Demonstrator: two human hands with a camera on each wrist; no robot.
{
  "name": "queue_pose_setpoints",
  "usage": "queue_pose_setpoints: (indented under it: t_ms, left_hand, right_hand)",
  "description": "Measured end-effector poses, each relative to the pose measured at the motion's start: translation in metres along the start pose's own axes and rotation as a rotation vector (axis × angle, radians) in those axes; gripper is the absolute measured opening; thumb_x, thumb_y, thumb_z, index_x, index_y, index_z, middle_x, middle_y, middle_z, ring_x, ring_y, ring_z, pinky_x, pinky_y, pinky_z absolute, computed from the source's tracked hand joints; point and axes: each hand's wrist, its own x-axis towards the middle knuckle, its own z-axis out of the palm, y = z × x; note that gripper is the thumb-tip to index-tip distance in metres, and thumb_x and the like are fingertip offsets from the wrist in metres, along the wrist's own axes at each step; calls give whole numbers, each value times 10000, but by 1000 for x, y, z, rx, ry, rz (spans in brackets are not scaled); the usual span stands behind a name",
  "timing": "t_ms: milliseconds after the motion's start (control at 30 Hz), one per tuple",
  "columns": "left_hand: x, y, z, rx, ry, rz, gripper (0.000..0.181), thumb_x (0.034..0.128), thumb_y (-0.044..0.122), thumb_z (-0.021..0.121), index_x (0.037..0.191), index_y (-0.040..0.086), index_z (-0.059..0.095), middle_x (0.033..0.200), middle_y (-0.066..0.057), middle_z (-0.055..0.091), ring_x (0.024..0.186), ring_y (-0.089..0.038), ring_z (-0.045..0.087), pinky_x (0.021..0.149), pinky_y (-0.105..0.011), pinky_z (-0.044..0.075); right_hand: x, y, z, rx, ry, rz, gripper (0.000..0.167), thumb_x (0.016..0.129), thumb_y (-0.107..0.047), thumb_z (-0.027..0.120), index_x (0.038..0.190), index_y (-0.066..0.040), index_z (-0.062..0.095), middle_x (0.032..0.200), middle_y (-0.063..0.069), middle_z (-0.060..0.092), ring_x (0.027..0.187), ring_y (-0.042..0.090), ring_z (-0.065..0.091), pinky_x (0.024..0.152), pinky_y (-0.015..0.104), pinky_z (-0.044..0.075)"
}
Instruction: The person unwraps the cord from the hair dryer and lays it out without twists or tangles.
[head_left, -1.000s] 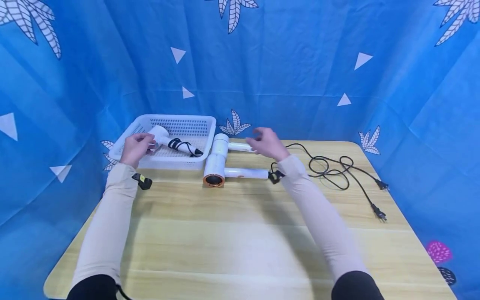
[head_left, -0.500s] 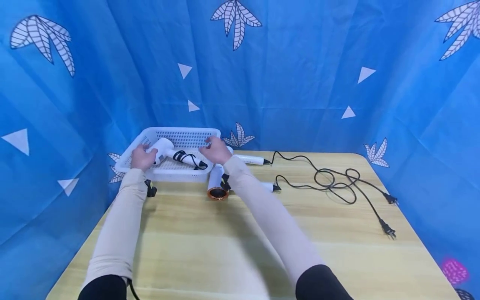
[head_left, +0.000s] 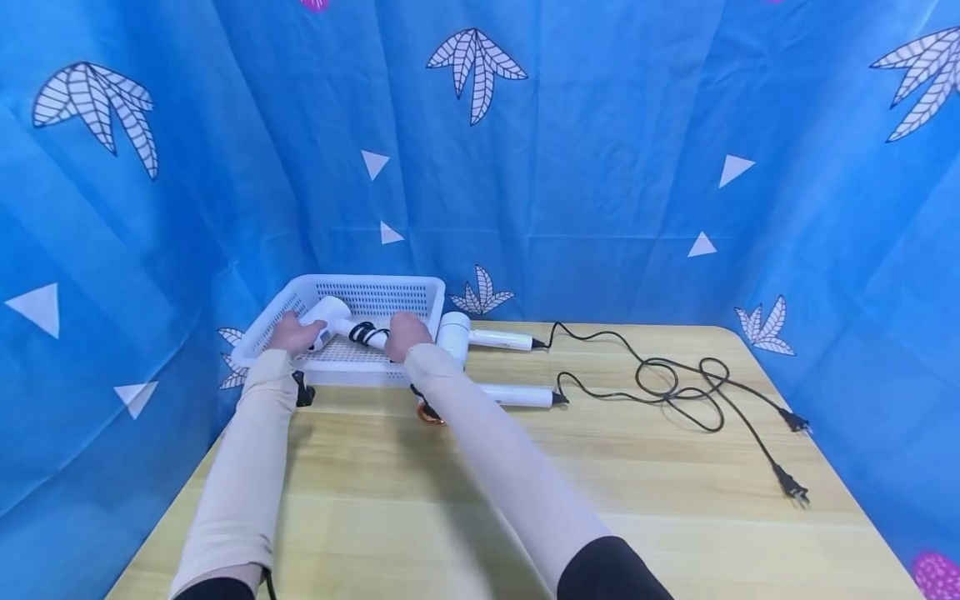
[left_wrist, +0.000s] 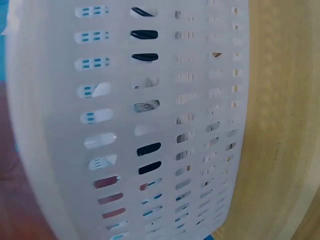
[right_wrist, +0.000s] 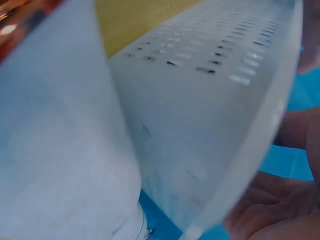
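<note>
Left hand (head_left: 293,335) at nine o'clock on dryer (head_left: 331,309), right hand (head_left: 407,333) at three; can't tell if either grips. Best keep both ends level.

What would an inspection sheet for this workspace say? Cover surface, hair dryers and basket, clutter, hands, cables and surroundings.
Surface: wood-grain table, crossed by arm shadows.
Job's things: white perforated basket with one white hair dryer inside; a far dryer and a near dryer lie right of it.
Clutter: nothing seen beyond listed items.
Hands: left hand by the basketed dryer's head, right hand by its handle; grips unclear.
Cables: one black cord wound round the basketed dryer's handle; two more tangled, their plugs loose near the table's right edge.
Surroundings: blue printed fabric behind and both sides.
</note>
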Motion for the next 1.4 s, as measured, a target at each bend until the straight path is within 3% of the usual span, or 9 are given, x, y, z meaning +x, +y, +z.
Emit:
queue_pose_setpoints:
  t_ms: [200, 367, 533, 733, 933, 1033, 1200, 1333, 1400]
  left_hand:
    - [-2, -2, 12, 0, -78, -48, 865, 1029, 396, 487, 1557, -182, 118, 1577, -423, 268, 1457, -531, 351, 1221, -616, 367]
    - [-8, -6, 13, -103, -101, -97, 909, 1013, 424, 496, 1576, -157, 81, 1622, -405, 189, 1492, -540, 286, 1227, -633, 347]
    - [-14, -10, 11, -139, -126, -174, 929, 1010, 468, 471, 1579, -150, 72, 1629, -397, 175, 1495, -522, 285, 1210, -626, 371]
    - [-14, -4, 17, -8, -138, -191, 835, 1017, 460, 408, 1540, -168, 234, 1569, -394, 323, 1434, -485, 385, 1203, -579, 391]
    - [-1, 6, 16, 1, -75, -193, 822, 1023, 470, 411, 1562, -125, 235, 1573, -377, 344, 1441, -493, 395, 1205, -605, 387]
    - [3, 11, 12, -6, -39, -191, 811, 1019, 475, 411, 1545, -127, 276, 1548, -377, 382, 1408, -481, 431, 1171, -589, 424]
    - [8, 13, 5, -118, 19, -233, 804, 1040, 485, 378, 1577, -92, 218, 1577, -355, 360, 1437, -465, 424, 1185, -596, 418]
    - [14, 10, 4, -292, 53, -258, 807, 1037, 512, 391, 1617, -12, 188, 1619, -298, 342, 1448, -423, 422, 1205, -590, 406]
    - [16, 10, 5, -316, 70, -250, 791, 1029, 522, 409, 1598, -7, 262, 1576, -281, 405, 1367, -383, 487, 1088, -507, 506]
  right_hand:
    - [8, 1, 23, -41, -83, 111, 210, 977, -196, 702, 1177, -131, 708, 1056, 14, 749, 808, 133, 639, 736, 263, 572]
    - [14, 7, 36, -25, -159, 194, 269, 983, -207, 682, 1235, -116, 697, 1106, 39, 739, 843, 179, 631, 692, 285, 549]
    - [16, 11, 48, -124, -179, 248, 360, 985, -281, 675, 1324, -159, 651, 1257, 41, 699, 1106, 194, 633, 1018, 325, 542]
    - [13, 15, 50, -207, -212, 225, 323, 996, -293, 659, 1303, -195, 665, 1219, -7, 729, 1140, 166, 657, 1178, 373, 451]
    - [10, 13, 28, -288, -251, 123, 269, 1023, -300, 611, 1254, -179, 678, 1197, -18, 728, 1045, 156, 651, 1108, 337, 492]
    - [7, 10, 11, -224, -233, 90, 289, 1037, -335, 594, 1231, -137, 677, 1188, -1, 731, 994, 156, 656, 973, 297, 540]
    - [8, 10, -13, 28, -211, 52, 462, 1044, -436, 583, 1320, -67, 606, 1235, 79, 690, 968, 178, 630, 810, 296, 554]
    - [13, 14, -25, 353, -218, 79, 534, 1044, -411, 595, 1421, -40, 530, 1348, 131, 630, 1083, 216, 673, 941, 334, 598]
    - [15, 17, -30, 560, -249, 109, 566, 1046, -351, 607, 1476, -12, 465, 1433, 172, 578, 1137, 281, 705, 1042, 412, 586]
